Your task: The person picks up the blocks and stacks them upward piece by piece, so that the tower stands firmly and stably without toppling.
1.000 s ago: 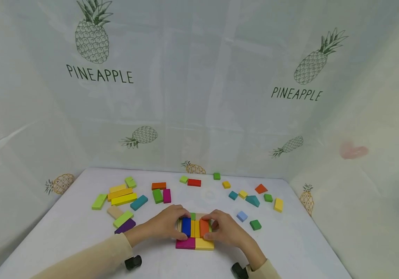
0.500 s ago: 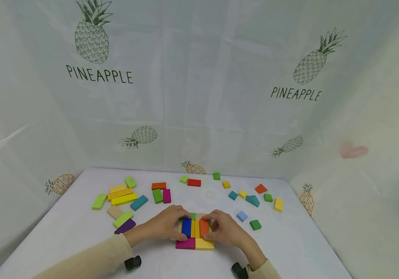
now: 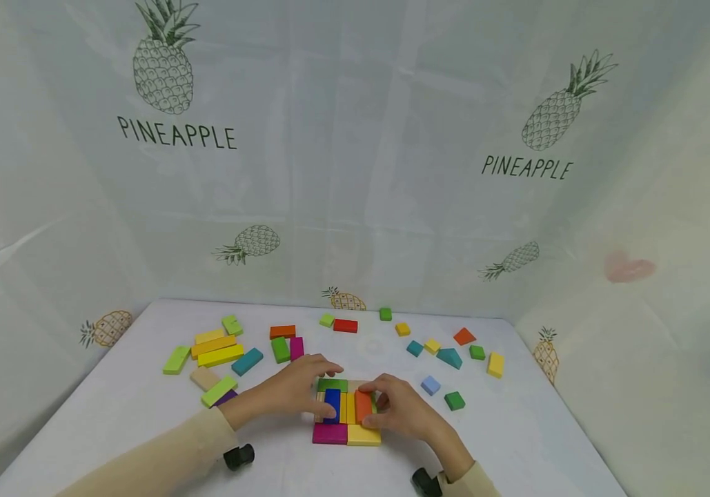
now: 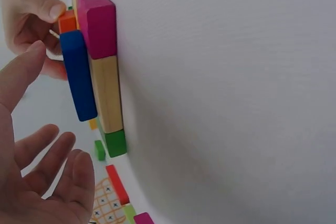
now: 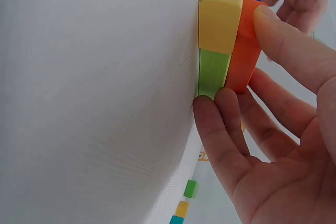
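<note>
A flat rectangle of toy blocks lies in front of me, with a magenta block (image 3: 330,433) and a yellow block (image 3: 363,435) along its near side. A green block (image 3: 332,385) forms part of the far side; a natural wood block (image 4: 106,95) runs along the left. On top sit a blue block (image 3: 332,398) and an orange block (image 3: 363,406). My left hand (image 3: 297,388) hovers by the blue block, fingers spread, apart from it in the left wrist view. My right hand (image 3: 406,411) pinches the orange block between thumb and fingers, other fingertips beside a light green block (image 5: 213,72).
Loose blocks lie to the left, among them yellow bars (image 3: 221,355) and a teal block (image 3: 247,360). A red block (image 3: 346,326) is at the back. Right of the hands are a teal triangle (image 3: 450,357) and a green block (image 3: 455,400). Printed curtains (image 3: 355,172) surround the table.
My left hand has let go of the blue block and its fingers have lifted away, uncovering the green block behind. My right hand has stayed on the orange block.
</note>
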Motion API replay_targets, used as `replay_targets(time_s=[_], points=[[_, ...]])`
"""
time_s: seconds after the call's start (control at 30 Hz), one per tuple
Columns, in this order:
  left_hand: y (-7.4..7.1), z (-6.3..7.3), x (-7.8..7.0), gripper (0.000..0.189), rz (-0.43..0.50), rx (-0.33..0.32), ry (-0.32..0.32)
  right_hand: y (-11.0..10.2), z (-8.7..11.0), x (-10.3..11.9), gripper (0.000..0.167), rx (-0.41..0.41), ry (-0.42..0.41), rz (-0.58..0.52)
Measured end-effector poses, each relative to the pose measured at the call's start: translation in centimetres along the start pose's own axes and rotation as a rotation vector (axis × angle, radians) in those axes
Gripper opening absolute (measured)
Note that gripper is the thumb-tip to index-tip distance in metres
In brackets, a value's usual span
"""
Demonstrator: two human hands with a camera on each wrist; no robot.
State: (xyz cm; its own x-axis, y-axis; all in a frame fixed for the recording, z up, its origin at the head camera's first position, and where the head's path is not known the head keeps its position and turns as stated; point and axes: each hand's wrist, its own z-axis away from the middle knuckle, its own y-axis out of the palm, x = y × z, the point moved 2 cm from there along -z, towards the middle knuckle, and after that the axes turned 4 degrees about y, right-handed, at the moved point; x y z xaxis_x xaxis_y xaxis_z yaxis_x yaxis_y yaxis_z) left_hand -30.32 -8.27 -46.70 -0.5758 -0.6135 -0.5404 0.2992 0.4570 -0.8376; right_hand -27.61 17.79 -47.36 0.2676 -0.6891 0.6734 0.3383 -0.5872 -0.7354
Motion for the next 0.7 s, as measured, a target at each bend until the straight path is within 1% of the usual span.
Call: replay_targets(time_s=[0.1,0.2,0.4,0.53,0.63,0.7], points=[[-0.4,-0.3,0.1,0.073,0.02,-0.017,-0.004,0.0,0.0,0.0,0.049,0.001,0.001,-0.004],[-0.6,-0.7,0.5,0.069,0.038,-0.043,-0.014,0.0,0.0,-0.1,0.049,0.0,0.002,-0.009],[-0.9,-1.7,2.3,0.064,0.055,-0.093,-0.015,0.2,0.0,-0.3,0.048,0.004,0.018,-0.011],[-1.2,-2.2,3.5,0.061,0.055,-0.124,-0.04,0.1,0.0,-0.2,0.048,0.004,0.017,-0.025],[-1.8,-2.2,4.0,0.059,0.053,-0.156,-0.057,0.0,0.0,0.0,0.048,0.002,0.018,-0.028],[-2.4,-2.1,4.4,0.059,0.05,-0.18,-0.057,0.0,0.0,0.1,0.048,0.003,0.019,-0.029]])
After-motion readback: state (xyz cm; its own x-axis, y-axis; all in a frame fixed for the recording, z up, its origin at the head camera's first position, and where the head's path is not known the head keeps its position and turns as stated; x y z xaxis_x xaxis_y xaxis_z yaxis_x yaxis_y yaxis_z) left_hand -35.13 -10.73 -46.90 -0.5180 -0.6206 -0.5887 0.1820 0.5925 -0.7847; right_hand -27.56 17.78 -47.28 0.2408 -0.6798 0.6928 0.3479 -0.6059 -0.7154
